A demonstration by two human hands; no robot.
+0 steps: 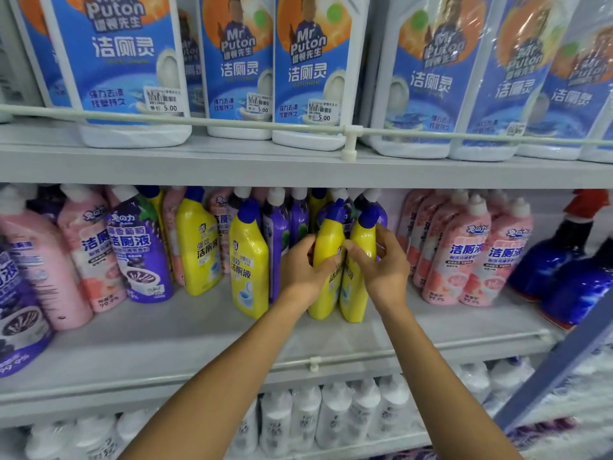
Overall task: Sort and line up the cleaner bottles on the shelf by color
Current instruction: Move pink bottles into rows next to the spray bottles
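Note:
Two yellow bottles with blue caps stand side by side at the middle of the shelf [185, 340]. My left hand [303, 268] grips the left one [326, 242]. My right hand [381, 263] grips the right one [363, 239]. Two more yellow bottles [248, 260] [197, 247] stand to the left. Purple bottles [278, 234] stand behind them, and another purple bottle [141, 247] stands further left among pink ones [89, 257]. A group of pink bottles [464, 257] stands to the right.
Dark blue spray bottles [564, 273] with red triggers stand at the far right. Large white bottles with blue labels [308, 71] fill the shelf above behind a rail [199, 122]. White bottles [331, 416] fill the shelf below. Bare shelf lies in front of the bottles.

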